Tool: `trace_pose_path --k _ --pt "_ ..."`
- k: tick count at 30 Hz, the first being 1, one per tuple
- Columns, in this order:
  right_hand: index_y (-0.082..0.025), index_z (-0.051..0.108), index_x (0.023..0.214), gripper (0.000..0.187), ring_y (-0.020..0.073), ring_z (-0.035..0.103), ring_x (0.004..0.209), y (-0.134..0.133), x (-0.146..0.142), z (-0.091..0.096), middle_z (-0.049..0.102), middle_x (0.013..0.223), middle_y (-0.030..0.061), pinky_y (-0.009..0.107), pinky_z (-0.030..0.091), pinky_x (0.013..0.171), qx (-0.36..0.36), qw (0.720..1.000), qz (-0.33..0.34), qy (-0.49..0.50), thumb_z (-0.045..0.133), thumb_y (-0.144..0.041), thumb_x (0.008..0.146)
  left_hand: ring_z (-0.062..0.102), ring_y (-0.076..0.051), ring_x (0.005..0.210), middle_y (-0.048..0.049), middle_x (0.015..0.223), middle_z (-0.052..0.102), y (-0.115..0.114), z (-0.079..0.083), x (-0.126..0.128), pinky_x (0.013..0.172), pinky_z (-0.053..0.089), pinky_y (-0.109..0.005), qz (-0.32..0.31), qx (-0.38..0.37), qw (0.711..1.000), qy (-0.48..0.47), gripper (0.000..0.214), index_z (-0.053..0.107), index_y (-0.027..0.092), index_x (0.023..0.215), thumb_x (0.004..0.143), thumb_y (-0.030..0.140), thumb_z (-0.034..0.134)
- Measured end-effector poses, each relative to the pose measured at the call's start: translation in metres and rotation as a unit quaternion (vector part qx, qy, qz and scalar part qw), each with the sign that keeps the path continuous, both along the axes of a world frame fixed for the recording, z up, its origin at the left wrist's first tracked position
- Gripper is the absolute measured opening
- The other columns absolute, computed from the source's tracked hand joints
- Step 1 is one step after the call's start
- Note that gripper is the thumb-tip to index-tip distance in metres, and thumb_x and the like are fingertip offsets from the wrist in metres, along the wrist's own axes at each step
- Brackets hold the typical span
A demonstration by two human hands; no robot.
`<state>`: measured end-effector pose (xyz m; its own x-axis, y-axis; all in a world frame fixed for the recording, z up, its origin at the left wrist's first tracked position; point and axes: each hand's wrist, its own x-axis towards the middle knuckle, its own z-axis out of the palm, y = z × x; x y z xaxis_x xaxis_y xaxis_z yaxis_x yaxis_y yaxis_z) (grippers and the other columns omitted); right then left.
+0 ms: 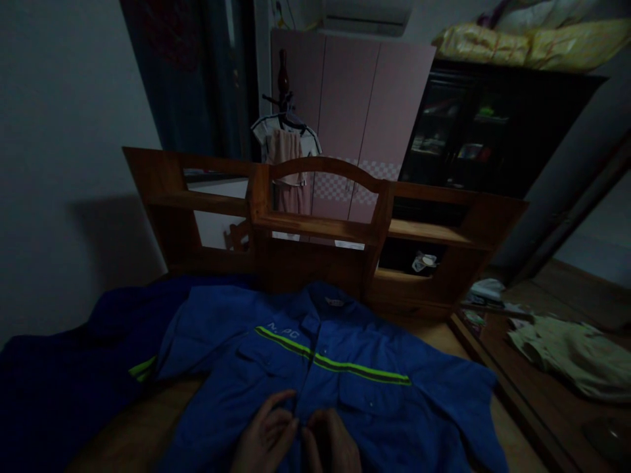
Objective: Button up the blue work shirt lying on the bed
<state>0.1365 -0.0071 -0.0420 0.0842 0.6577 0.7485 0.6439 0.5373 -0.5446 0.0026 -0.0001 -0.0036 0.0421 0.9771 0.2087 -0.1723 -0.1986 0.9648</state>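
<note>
Across the wooden surface (140,420): blue short-sleeved shirt (315,387), spread front up, collar (310,320) toward the wooden headboard (315,266).
Chest stripe (362,371): yellow-green, dark centre, runs just above the pocket flaps (374,396).
Left hand (266,433): at shirt's front opening, below stripe; fingers curled, thumb toward opening. Can't tell if cloth is pinched.
Right hand (335,440): just beside the left, fingers bent, tips at opening; grip hidden from here.
Dark-blue garment (64,381): left of shirt, rumpled.
Beyond headboard: pink wardrobe (345,98), coat stand (282,72) with clothes (286,148).
Light: dim.
</note>
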Motion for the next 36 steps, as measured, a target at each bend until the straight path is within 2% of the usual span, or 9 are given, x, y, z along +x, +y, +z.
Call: trace_pose_path --k 5,9,14,19,31,36 --pt "-0.022 0.052 0.083 0.02 0.013 0.059 0.06 -0.007 0.0 0.008 0.057 0.069 0.0004 0.02 0.044 0.06 -0.036 0.999 0.028 0.015 0.043 -0.036 0.093 0.065 -0.019 0.072 -0.0029 0.073 0.065 -0.001 0.009 -0.004 0.069 0.051 -0.026 -0.021 -0.005 1.0 0.014 0.054 0.06 0.018 0.102 0.062 0.054 0.071" --pt "-0.022 0.053 0.095 0.016 0.0147 0.062 0.072 -0.013 -0.001 0.013 0.063 0.08 0.0027 0.021 0.047 0.066 -0.047 0.997 0.035 0.048 0.047 -0.036 0.092 0.066 -0.02 0.075 -0.0036 0.075 0.066 -0.003 0.015 -0.008 0.072 0.053 -0.028 -0.051 -0.007 0.998 0.034 0.051 0.063 0.018 0.099 0.06 0.049 0.074" --pt "-0.02 0.054 0.096 0.014 0.0151 0.062 0.079 -0.022 0.0 0.031 0.062 0.085 0.0037 0.022 0.048 0.072 -0.054 0.995 0.076 0.038 0.046 -0.03 0.092 0.067 -0.02 0.082 -0.0044 0.084 0.068 -0.004 0.005 -0.008 0.078 0.053 -0.028 -0.054 0.016 0.996 0.063 0.045 0.062 0.019 0.106 0.068 0.042 0.07" --pt "-0.019 0.057 0.098 0.013 0.0152 0.062 0.085 -0.032 0.003 0.046 0.062 0.09 0.0041 0.023 0.047 0.076 -0.094 0.989 0.097 0.055 0.048 -0.025 0.09 0.067 -0.021 0.089 -0.0053 0.091 0.069 -0.001 -0.005 -0.008 0.082 0.053 -0.029 -0.053 0.035 0.995 0.072 0.046 0.058 0.019 0.112 0.072 0.038 0.068" --pt "-0.017 0.065 0.091 0.018 0.017 0.064 0.078 -0.036 0.004 0.05 0.068 0.086 0.0043 0.024 0.048 0.069 -0.125 0.98 0.098 0.12 0.057 -0.033 0.086 0.067 -0.02 0.087 -0.0063 0.091 0.069 -0.012 0.007 -0.012 0.08 0.053 -0.029 -0.056 0.071 0.993 0.075 0.041 0.06 0.018 0.108 0.074 0.04 0.065" --pt "-0.017 0.066 0.091 0.019 0.0174 0.064 0.079 -0.037 0.004 0.048 0.068 0.087 0.0049 0.025 0.048 0.069 -0.113 0.984 0.094 0.104 0.056 -0.033 0.087 0.067 -0.02 0.086 -0.0057 0.089 0.068 -0.012 0.005 -0.013 0.08 0.052 -0.03 -0.061 0.088 0.992 0.069 0.038 0.059 0.017 0.108 0.075 0.036 0.063"
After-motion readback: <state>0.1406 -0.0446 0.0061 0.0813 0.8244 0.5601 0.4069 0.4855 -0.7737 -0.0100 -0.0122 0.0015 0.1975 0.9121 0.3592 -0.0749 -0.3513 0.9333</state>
